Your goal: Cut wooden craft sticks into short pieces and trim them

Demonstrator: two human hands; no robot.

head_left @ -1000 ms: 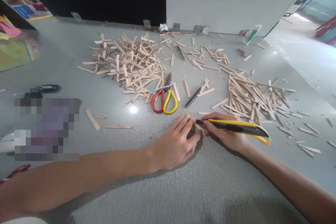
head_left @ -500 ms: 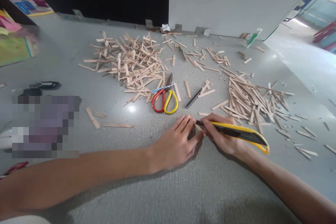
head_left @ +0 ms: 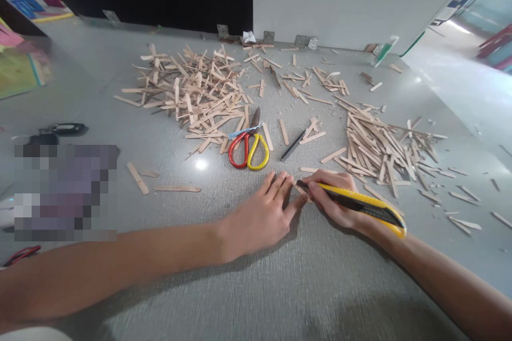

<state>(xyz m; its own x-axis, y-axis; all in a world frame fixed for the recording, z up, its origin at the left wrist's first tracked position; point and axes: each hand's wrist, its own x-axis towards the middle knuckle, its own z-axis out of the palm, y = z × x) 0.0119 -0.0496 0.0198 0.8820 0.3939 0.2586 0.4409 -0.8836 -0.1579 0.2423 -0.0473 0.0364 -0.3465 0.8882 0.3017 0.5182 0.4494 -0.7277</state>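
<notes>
My right hand (head_left: 340, 212) is closed around a yellow and black utility knife (head_left: 370, 205), its tip pointing left. The blade end touches or lies just over a small wooden craft stick (head_left: 303, 192) on the table. My left hand (head_left: 264, 214) holds that stick down, fingertips at its far end and thumb along its near side; the fingers partly hide it. Just beyond my left hand lie scissors (head_left: 248, 150) with one red and one yellow handle. A dark pen-like tool (head_left: 294, 145) lies to their right.
A large heap of craft sticks (head_left: 200, 88) lies at the back left, a second pile (head_left: 372, 144) at the right, with loose sticks and chips scattered between. A black and white upright panel (head_left: 320, 0) borders the table's back. Keys (head_left: 68, 129) and a blurred-out object (head_left: 68, 192) lie at left.
The whole view has shifted slightly. Both hands stay together at the stick, the knife still in my right hand; my left thumb and the blade have moved only a little.
</notes>
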